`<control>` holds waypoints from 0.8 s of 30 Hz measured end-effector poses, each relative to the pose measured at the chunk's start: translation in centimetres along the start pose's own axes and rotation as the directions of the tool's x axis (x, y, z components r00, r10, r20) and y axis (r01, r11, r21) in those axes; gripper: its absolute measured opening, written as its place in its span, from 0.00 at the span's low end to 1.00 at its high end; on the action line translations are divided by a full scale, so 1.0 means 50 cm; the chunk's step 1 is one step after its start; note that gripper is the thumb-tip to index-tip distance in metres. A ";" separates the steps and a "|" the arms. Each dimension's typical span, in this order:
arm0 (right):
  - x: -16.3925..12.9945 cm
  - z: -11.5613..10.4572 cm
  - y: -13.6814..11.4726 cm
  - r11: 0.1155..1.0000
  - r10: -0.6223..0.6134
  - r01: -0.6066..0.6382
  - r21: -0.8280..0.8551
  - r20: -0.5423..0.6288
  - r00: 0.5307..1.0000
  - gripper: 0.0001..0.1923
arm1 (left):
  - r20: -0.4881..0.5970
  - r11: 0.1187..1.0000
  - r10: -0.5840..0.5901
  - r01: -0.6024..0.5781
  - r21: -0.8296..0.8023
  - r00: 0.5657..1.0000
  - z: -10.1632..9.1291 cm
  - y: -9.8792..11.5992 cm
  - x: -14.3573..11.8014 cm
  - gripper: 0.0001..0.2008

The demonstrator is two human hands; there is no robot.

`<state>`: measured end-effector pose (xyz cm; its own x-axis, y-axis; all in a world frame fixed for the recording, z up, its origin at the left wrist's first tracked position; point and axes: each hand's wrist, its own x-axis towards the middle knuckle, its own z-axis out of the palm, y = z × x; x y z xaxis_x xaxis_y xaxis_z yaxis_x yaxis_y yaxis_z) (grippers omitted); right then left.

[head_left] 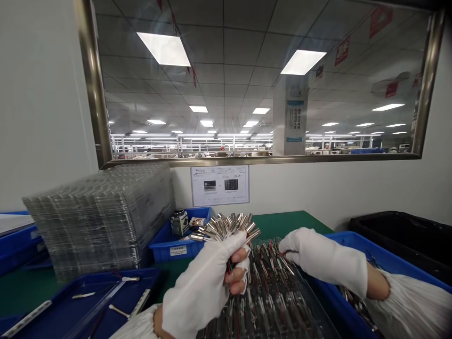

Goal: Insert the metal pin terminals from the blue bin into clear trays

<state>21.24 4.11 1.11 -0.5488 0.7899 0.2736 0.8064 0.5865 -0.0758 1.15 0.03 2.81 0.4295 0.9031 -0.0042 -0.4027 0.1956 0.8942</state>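
Gripping a bunch of metal tubes (pixel 231 227) in the left hand (pixel 208 278), with fingers (pixel 236 276) curled round thin wires (pixel 229 267), near the clear tray's (pixel 308 301) far left corner. Bending the right hand (pixel 312 254) over its far right corner; cannot tell whether pinching. Probably light, stiff, slippery, with fragile wires; best held by the metal. Hard to make out: wire ends, tray's near edge, cut off below.
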 end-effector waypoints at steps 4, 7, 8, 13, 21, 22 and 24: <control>0.001 0.009 0.004 0.999 -0.022 0.022 0.031 0.013 1.000 0.09 | -0.023 1.000 -0.016 0.016 0.007 1.000 0.006 0.005 -0.005 0.14; -0.001 0.003 0.002 0.999 0.018 -0.018 0.032 0.029 0.999 0.10 | -0.041 0.999 -0.032 0.032 0.011 0.999 0.011 0.009 -0.008 0.14; -0.002 -0.002 0.000 0.997 0.027 -0.028 0.067 0.020 0.999 0.11 | -0.034 0.999 -0.035 0.035 0.011 0.999 0.012 0.010 -0.009 0.14; -0.004 -0.038 -0.047 0.799 0.088 -0.014 0.601 -0.093 0.992 0.16 | 0.020 0.998 -0.053 0.052 0.039 0.998 0.007 0.001 -0.003 0.12; 0.019 -0.002 -0.116 0.125 0.084 0.137 0.983 -0.148 0.985 0.19 | 0.022 0.971 0.013 -0.018 0.239 1.000 -0.002 -0.032 0.016 0.09; 0.026 0.011 -0.112 0.115 0.131 0.139 0.984 -0.153 0.979 0.22 | 0.002 0.967 0.021 -0.020 0.255 1.000 -0.003 -0.036 0.020 0.09; 0.038 0.032 -0.104 0.092 0.224 0.127 0.988 -0.145 0.964 0.28 | -0.030 0.958 0.046 -0.036 0.283 0.998 -0.007 -0.041 0.028 0.10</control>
<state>15.68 2.83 0.50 -0.3165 0.8666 0.3857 -0.2129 0.3313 -0.9192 2.30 1.03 0.79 0.3857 0.9223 0.0237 -0.1725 0.0469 0.9839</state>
